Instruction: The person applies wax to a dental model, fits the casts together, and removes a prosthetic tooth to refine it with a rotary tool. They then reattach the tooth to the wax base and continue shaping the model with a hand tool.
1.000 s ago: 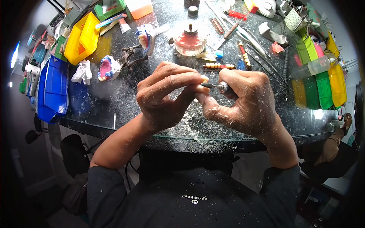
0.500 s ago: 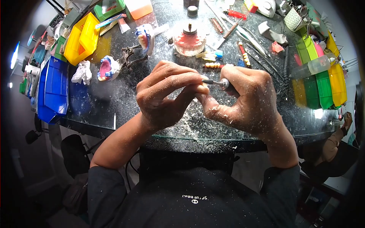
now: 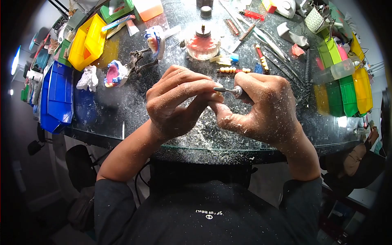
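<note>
My right hand [image 3: 269, 108] is wrapped round a rotary handpiece [image 3: 237, 92], whose grey tapered bur [image 3: 221, 89] points left. The bur lies at the fingertips of my left hand [image 3: 175, 100]. Those fingertips pinch a small tooth-coloured piece [image 3: 219, 96], mostly covered by the fingers. My right thumb reaches toward the left fingertips from below. Pale dust clings to both hands and lies thick on the bench [image 3: 204, 141] under them. Just beyond the hands is a strip of artificial teeth [image 3: 233, 70].
A dental cast in a metal articulator [image 3: 136, 61] stands left, near another cast [image 3: 115, 74]. A flask with a pink base [image 3: 203, 43] is ahead. Blue [image 3: 57, 100] and yellow bins [image 3: 87, 43] line the left; a clear bottle [image 3: 343, 70] lies right. Another person's arm [image 3: 359, 153] shows far right.
The bur and handpiece tip have shifted slightly left and down against my left fingertips. Both hands otherwise keep nearly the same place. The other person's arm at far right has moved a little.
</note>
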Motion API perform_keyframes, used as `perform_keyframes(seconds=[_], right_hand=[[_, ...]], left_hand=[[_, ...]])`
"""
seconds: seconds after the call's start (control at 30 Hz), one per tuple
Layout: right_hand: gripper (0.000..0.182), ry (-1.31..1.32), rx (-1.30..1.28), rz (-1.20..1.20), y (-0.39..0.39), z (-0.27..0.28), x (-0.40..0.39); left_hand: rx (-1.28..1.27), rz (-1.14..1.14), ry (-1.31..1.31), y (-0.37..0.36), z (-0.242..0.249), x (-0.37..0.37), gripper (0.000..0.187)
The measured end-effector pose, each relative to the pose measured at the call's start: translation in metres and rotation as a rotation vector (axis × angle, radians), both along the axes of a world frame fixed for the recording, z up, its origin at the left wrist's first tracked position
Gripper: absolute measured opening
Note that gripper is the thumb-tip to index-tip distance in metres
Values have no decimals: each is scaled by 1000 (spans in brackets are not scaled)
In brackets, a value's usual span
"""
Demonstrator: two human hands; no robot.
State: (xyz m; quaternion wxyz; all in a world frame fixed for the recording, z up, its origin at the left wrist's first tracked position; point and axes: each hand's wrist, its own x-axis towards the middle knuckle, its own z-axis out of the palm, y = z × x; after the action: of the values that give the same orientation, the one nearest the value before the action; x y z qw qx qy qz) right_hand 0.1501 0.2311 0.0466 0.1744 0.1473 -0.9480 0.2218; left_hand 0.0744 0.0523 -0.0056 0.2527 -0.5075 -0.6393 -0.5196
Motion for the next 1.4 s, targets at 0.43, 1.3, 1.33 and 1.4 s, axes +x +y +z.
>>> perform_keyframes(seconds=[0.43,1.3,1.33,1.4], right_hand=[[47,-53,27,-6,0,2,2],[48,-15,-34,16,0,0,0],[48,-30,-16,16,0,1,1],[48,-62,20,16,1,5,2]], left_hand=[[7,0,-5,1,1,1,20],[24,13,-32,2,1,3,21],[22,16,-27,2,1,3,21],[27,20,-30,2,1,4,21]])
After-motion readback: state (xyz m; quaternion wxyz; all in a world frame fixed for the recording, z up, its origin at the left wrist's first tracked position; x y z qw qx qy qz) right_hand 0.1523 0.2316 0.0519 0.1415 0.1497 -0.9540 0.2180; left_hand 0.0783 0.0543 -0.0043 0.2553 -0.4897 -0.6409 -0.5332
